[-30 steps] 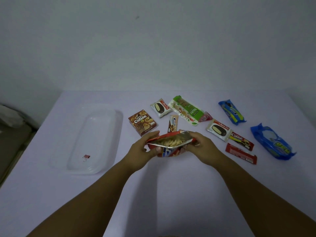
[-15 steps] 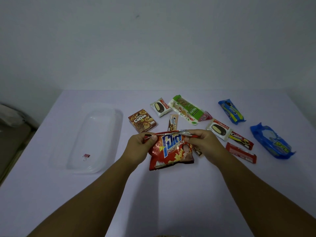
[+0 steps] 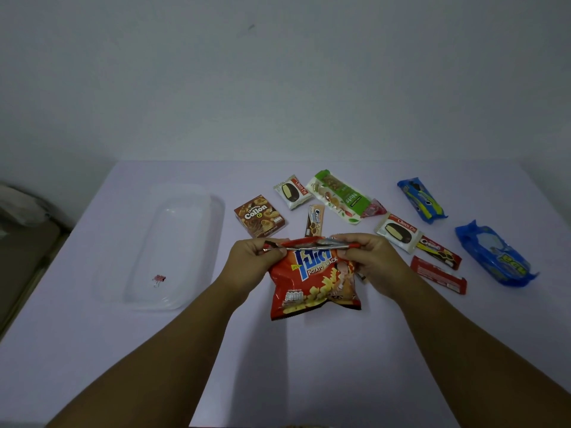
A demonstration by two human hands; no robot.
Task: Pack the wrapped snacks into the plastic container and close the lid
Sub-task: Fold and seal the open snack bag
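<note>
Plain pale grey wall (image 3: 278,72), white table (image 3: 77,350) against it, dim even light

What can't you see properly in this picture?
- Head view: the small wrapper under the right hand is mostly hidden by that hand and the red potato snack bag.
- The pink clip in the clear plastic container is too small to make out.
- No lid can be told apart.

I see a glossy red foil chip bag (image 3: 312,282) with silvery lining, a clear smooth plastic container (image 3: 173,242), a printed cardboard box (image 3: 259,215), and a matt lilac surface (image 3: 309,366).
</note>
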